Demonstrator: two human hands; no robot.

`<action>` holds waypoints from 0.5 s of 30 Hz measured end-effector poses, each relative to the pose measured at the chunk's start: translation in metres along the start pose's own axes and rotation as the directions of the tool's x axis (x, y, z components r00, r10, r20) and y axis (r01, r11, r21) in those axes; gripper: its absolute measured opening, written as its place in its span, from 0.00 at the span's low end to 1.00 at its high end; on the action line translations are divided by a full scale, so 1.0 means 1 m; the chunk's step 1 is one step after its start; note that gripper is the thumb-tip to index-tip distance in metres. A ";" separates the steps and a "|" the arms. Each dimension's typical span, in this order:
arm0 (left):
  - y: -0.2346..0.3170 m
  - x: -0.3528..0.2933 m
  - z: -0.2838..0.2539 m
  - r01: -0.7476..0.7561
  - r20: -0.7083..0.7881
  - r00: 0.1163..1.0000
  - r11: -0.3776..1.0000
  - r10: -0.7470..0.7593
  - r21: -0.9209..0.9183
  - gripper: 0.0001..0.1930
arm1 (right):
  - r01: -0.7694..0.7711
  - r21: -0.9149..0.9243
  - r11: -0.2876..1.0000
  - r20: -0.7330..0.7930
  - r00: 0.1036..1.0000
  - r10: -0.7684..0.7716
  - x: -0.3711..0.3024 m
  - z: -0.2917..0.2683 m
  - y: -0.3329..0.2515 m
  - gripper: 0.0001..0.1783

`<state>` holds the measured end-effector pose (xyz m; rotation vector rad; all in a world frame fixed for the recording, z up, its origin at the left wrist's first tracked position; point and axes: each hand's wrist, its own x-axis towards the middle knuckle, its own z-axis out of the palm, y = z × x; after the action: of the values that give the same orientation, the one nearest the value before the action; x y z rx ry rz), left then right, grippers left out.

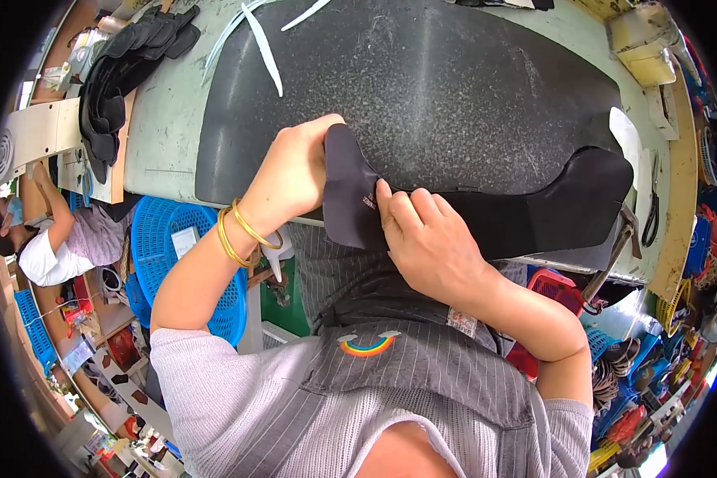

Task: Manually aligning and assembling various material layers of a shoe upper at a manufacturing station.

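Observation:
A long, curved piece of black leather-like material (566, 211) lies across the near edge of a dark, speckled work board (406, 88), its right end resting on the board. My left hand (295, 163) is closed on the raised left end of the piece, with the fingertips hidden behind it. My right hand (430, 239) grips the lower edge of the same piece just right of there, index finger and thumb pressed together beside a small pale printed mark. Gold bangles circle my left wrist.
Pale strips (263, 56) lie on the board's far left. Several stacked black pieces (103, 95) hang at the table's left. A blue basket (147, 239) stands below. Along the right are a white scrap (628, 139), a hammer-like tool (628, 231) and a yellowish container (644, 44). Another person sits at far left.

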<state>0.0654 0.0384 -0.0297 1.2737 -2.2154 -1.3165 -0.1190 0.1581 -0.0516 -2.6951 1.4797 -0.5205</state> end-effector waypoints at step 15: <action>0.030 0.020 -0.014 0.365 0.223 0.904 0.930 -0.366 0.046 0.11 | -0.156 0.102 0.983 -0.086 0.983 0.165 0.000 0.006 -0.013 0.39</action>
<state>0.0460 0.0206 -0.0012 1.6789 -2.1937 -1.6704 -0.1061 0.1643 -0.0549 -2.4849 1.6325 -0.6974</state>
